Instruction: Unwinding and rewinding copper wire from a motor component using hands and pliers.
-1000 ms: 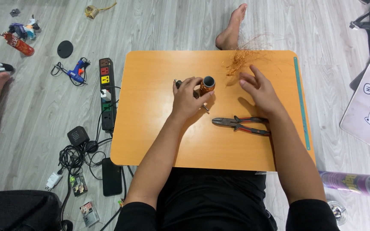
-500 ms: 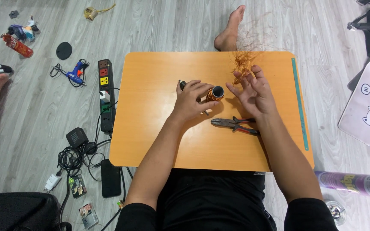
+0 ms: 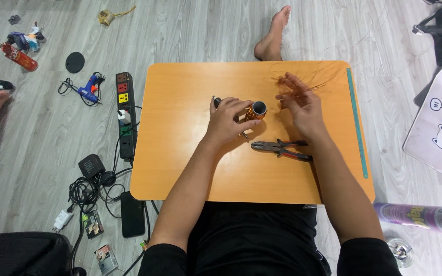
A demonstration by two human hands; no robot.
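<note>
My left hand [image 3: 229,120] grips a small spool wound with copper wire [image 3: 256,110] near the middle of the orange table [image 3: 180,153]. A thin dark tool with a metal tip [image 3: 217,101] lies under the same hand. My right hand [image 3: 303,105] hovers to the right of the spool with its fingers spread, at a loose tangle of fine copper wire [image 3: 308,79] that fans out toward the table's far right corner. Pliers with red and black handles [image 3: 280,148] lie flat on the table just below my right hand.
A teal strip [image 3: 356,122] runs along the table's right edge. A power strip [image 3: 125,115], a blue glue gun [image 3: 89,91], cables, a black phone [image 3: 132,213] and a charger lie on the floor at left. A bare foot [image 3: 273,36] rests beyond the table. A purple can [image 3: 420,215] lies at right.
My left hand has turned the spool so its open end faces right. My right hand has lifted off the table and moved up toward the loose wire.
</note>
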